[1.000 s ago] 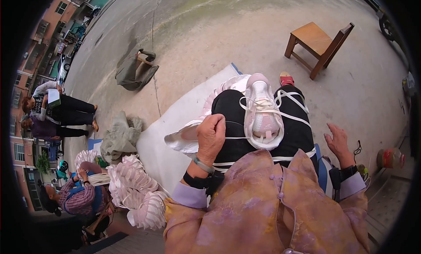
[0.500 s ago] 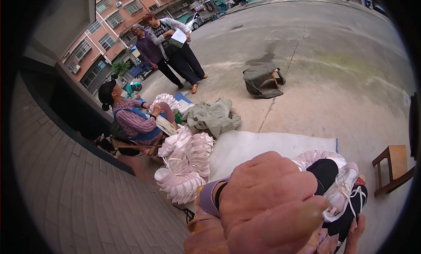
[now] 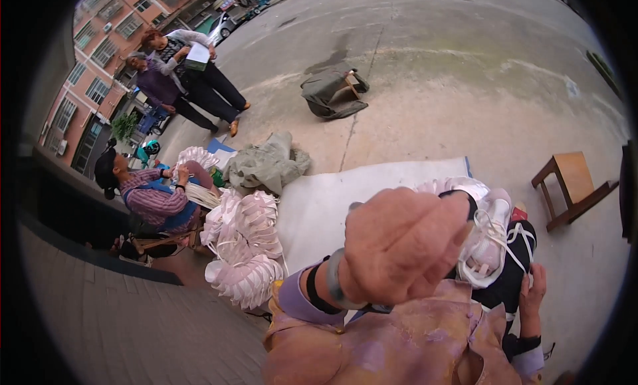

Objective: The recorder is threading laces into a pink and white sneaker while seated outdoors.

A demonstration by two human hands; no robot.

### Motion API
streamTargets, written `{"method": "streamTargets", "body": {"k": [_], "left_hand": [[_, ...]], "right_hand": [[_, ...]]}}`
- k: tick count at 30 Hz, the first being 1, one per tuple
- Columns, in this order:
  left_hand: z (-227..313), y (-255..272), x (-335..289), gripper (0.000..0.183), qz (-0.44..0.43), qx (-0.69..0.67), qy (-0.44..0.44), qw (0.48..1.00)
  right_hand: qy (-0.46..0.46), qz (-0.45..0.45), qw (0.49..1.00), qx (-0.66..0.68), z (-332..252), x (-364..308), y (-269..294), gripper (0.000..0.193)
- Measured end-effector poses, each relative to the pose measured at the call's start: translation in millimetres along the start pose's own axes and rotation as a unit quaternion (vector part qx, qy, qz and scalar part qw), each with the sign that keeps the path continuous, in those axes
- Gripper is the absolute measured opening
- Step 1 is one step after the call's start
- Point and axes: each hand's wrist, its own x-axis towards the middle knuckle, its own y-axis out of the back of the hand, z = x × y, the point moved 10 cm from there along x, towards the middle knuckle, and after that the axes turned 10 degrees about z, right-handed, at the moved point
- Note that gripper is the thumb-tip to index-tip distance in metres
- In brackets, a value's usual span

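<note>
My left hand [image 3: 402, 249] is raised close in front of me, its fingers curled closed; whatever they hold, if anything, is hidden. A grey band and a black band circle its wrist. A white and pale pink lace-up shoe [image 3: 488, 249] rests on my black-trousered lap, with loose white shoelaces [image 3: 517, 233] looping off its right side. Beside my thigh, my right hand [image 3: 533, 295] has its fingers closed on a shoelace that runs down from the shoe. A yellow and purple apron [image 3: 405, 338] covers my front.
A white sheet [image 3: 319, 209] lies ahead, with stacked pale shoes [image 3: 246, 235] left of it. A seated co-worker [image 3: 159, 199] handles white pieces. Two people [image 3: 193, 79] stand behind. Grey-green cloth [image 3: 269, 162], a draped stool [image 3: 329, 96] and a wooden stool [image 3: 571, 179] are around.
The view has swung right, so the surroundings sit farther left. My left hand appears smaller and farther from the camera, baring more of the shoe and apron. My right hand shows more fully.
</note>
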Motion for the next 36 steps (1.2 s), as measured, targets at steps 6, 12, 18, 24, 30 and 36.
{"method": "streamTargets", "body": {"k": [6, 12, 18, 24, 30, 36], "left_hand": [[-110, -100, -143, 0.003, -0.174, -0.002, 0.261, 0.95], [-61, -174, -193, 0.015, -0.272, -0.038, 0.129, 0.953], [-47, -207, -212, 0.021, -0.322, -0.024, 0.064, 0.944], [-53, -224, -220, 0.012, -0.33, 0.02, 0.059, 0.942], [-45, -239, -225, 0.009, -0.358, 0.025, 0.072, 0.931], [-49, -242, -237, 0.011, -0.347, 0.032, 0.103, 0.932]], "right_hand": [[0.126, 0.073, 0.988, 0.054, -104, 52, 5, 0.031], [0.166, 0.019, 0.986, 0.003, -118, 54, -18, 0.05], [0.103, -0.038, 0.994, -0.024, -98, 48, -48, 0.054], [0.044, -0.056, 0.997, 0.016, -86, 49, -49, 0.047], [0.014, -0.04, 0.999, 0.018, -80, 47, -56, 0.034], [0.011, -0.01, 0.999, 0.032, -82, 46, -53, 0.021]]}}
